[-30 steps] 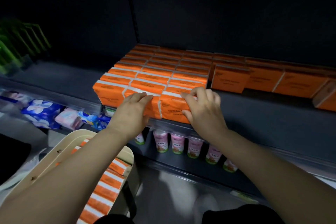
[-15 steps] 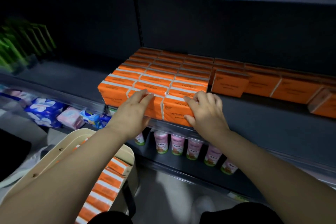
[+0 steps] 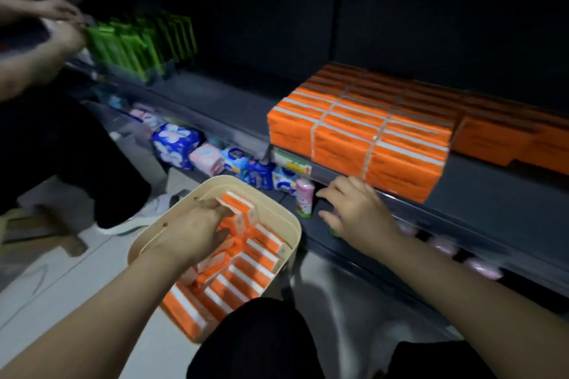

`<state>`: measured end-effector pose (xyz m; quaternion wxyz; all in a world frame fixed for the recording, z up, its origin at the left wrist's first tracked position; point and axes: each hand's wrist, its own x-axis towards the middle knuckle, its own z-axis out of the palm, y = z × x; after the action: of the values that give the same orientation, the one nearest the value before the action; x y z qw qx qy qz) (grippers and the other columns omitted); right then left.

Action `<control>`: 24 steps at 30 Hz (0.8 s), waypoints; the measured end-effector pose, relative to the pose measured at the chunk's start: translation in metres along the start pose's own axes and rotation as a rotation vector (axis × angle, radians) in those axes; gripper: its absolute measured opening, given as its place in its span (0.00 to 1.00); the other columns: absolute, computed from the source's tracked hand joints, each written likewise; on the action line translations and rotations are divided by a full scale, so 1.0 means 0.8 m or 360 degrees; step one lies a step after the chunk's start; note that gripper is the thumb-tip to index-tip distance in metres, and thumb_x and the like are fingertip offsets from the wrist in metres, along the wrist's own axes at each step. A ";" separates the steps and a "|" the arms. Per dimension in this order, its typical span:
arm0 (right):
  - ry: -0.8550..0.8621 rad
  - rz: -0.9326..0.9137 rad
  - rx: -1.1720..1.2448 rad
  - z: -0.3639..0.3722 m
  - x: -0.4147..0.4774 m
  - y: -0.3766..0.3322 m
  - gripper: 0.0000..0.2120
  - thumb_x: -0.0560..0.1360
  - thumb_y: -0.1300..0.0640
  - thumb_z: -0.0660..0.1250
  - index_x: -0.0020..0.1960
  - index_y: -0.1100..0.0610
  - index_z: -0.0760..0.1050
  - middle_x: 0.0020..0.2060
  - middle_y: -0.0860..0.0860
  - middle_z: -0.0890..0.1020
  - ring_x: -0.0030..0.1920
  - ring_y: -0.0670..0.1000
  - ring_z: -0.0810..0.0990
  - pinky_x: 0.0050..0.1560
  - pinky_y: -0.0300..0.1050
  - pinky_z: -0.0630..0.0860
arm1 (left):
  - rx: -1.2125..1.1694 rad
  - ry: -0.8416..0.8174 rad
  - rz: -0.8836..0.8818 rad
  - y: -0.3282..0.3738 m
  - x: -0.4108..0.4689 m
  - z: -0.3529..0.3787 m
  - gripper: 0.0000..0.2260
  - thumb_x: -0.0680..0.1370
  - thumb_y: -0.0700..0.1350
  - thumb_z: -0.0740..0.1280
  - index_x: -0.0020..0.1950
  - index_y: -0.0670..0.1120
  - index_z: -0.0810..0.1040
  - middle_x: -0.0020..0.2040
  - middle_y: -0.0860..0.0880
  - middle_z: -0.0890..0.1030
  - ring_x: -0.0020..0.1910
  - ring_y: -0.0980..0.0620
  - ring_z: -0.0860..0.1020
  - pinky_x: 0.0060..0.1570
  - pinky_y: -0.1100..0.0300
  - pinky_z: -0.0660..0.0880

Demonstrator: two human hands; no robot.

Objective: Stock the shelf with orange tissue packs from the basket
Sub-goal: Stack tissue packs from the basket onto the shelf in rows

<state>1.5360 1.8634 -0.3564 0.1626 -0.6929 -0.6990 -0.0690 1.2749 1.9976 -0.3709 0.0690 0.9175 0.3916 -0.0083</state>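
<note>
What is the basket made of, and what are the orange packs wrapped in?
The basket looks like smooth matte plastic: cream, with an even molded rim. The orange tissue packs seem wrapped in thin plastic film, judging by their slight sheen and soft edges, though blur leaves that uncertain.

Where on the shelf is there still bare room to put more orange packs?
Bare shelf lies between the green packs and the orange block. A narrower strip runs in front of the lower orange row on the right. The orange block itself reaches the front edge, where it is crowded.
</note>
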 end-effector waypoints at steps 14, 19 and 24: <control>-0.0850 -0.0094 0.0386 0.173 0.074 -0.124 0.21 0.76 0.45 0.62 0.67 0.51 0.69 0.59 0.51 0.72 0.61 0.53 0.68 0.61 0.46 0.66 | -0.0115 -0.0368 -0.0281 -0.155 -0.080 0.090 0.21 0.73 0.53 0.68 0.66 0.56 0.73 0.66 0.53 0.73 0.66 0.51 0.69 0.61 0.59 0.70; -0.0889 -0.0128 0.0482 0.217 0.083 -0.148 0.20 0.76 0.46 0.64 0.65 0.52 0.71 0.60 0.52 0.74 0.63 0.53 0.68 0.60 0.42 0.64 | -0.0003 -0.0655 0.0060 -0.153 -0.081 0.125 0.25 0.72 0.50 0.71 0.68 0.56 0.70 0.71 0.55 0.68 0.66 0.51 0.66 0.65 0.58 0.65; -0.0895 -0.0132 0.0600 0.243 0.086 -0.161 0.17 0.75 0.48 0.65 0.62 0.52 0.74 0.58 0.51 0.75 0.61 0.51 0.70 0.59 0.43 0.66 | -0.0088 -0.0662 0.0097 -0.156 -0.078 0.154 0.23 0.76 0.48 0.65 0.71 0.55 0.67 0.76 0.53 0.58 0.69 0.47 0.64 0.66 0.52 0.65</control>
<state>1.3836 1.9874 -0.4995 0.0857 -0.6136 -0.7446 0.2486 1.1467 2.0222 -0.5035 0.1738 0.9052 0.3411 -0.1846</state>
